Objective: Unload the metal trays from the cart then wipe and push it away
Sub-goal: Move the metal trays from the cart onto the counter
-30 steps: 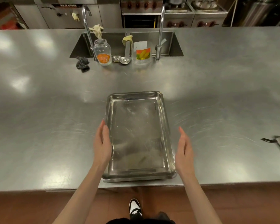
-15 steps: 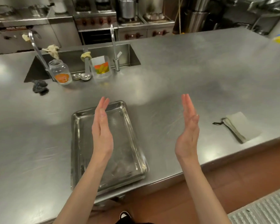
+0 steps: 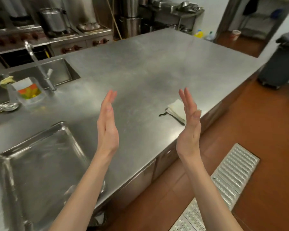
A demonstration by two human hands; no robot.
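A rectangular metal tray (image 3: 40,169) lies on the steel counter (image 3: 148,67) at the lower left, stacked on what looks like another tray. My left hand (image 3: 108,127) is raised above the counter just right of the tray, fingers straight, holding nothing. My right hand (image 3: 189,129) is raised over the counter's near edge, palm facing left, fingers straight and empty. A folded pale cloth (image 3: 176,109) with a black loop lies on the counter just behind my right hand. No cart is in view.
A sink (image 3: 57,72) with a tall faucet (image 3: 40,64) sits at the back left, with a clear container (image 3: 29,91) and small metal dishes (image 3: 5,107) beside it. Stoves stand behind. A black bin (image 3: 280,62) stands at the right, and a floor grate (image 3: 223,185) lies below.
Both hands have let go of the tray's sides and risen above the counter. My view has swung right, so the tray has shifted to the lower left and the cloth nearer the centre.
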